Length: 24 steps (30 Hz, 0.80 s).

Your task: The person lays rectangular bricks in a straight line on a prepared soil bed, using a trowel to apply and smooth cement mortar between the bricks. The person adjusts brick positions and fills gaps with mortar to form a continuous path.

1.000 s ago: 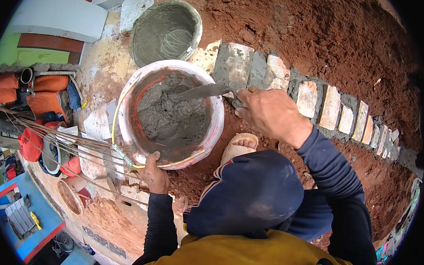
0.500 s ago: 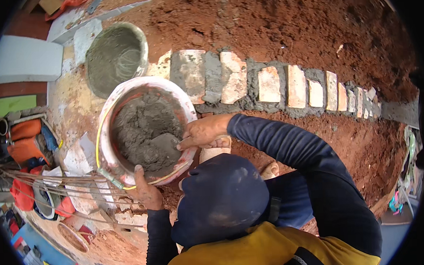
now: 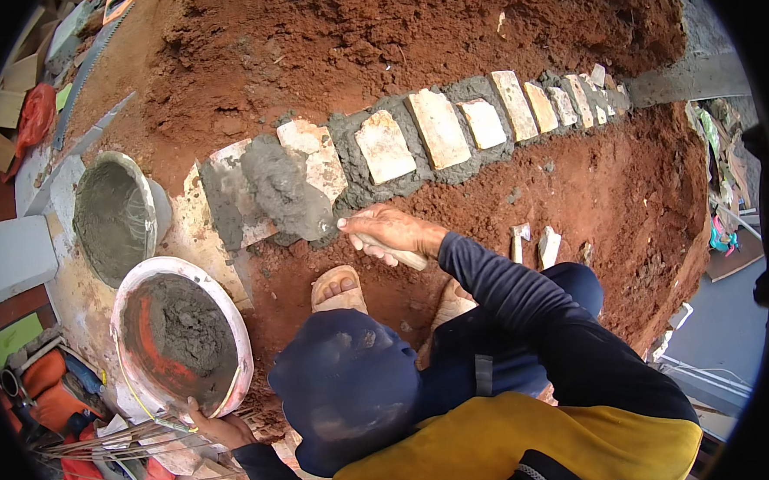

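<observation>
My right hand [image 3: 391,231] is closed round the handle of a trowel [image 3: 405,254]. Grey wet mortar [image 3: 286,189] covers the trowel's blade and lies over the bricks beneath it, at the near end of a brick course; where the blade ends under the mortar is hidden. Down at the left, my left hand [image 3: 220,427] grips the rim of a pinkish-white bucket [image 3: 243,343] with a yellow handle. Mortar [image 3: 193,324] is heaped inside against one side, and the bucket's orange inner wall shows beside it. Whitish bricks [image 3: 386,146] with mortar between them run off to the right.
A second grey bucket [image 3: 150,200] with mortar-smeared walls stands beyond the first. Reddish soil [image 3: 305,44] banks up behind the bricks. Brick pieces [image 3: 549,247] lie near my sandalled foot [image 3: 338,288]. Thin rods [image 3: 91,451] stick out beside the bucket at lower left.
My right hand has lifted the trowel out of the bucket and carried mortar across to the bricks. My left hand stays at the bucket's rim. The view has shifted, too.
</observation>
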Motion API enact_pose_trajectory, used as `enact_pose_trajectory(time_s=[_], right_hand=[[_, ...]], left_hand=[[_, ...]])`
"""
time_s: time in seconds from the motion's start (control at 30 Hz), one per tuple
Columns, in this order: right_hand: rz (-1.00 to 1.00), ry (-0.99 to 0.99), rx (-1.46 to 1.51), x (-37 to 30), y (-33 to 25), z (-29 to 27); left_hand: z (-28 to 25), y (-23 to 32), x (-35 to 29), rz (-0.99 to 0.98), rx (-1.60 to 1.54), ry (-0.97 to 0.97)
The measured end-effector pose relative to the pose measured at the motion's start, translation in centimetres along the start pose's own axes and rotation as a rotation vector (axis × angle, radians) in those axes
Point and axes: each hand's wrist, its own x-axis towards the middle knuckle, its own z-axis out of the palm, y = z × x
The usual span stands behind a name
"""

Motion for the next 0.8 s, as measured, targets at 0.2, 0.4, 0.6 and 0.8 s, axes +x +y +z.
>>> enact_pose_trajectory(time_s=[0.2,0.4,0.6,0.8], right_hand=[[0.006,0.009,0.584,1.2,4.1,-1.3],[0.12,0.318,0.676,2.1,5.0,-2.2],[0.109,0.324,0.548,3.2,4.9,-3.9],[0.134,0.349,0.465,2.9,4.7,-5.1]], left_hand=[[-0.3,0.3,0.8,-0.019,-0.054,-0.018],[-0.6,0.4,1.0,-0.016,-0.038,0.021],[-0.6,0.8,1.4,-0.063,-0.007,-0.014],[-1.2,0.8,1.2,-0.04,-0.004,0.005]])
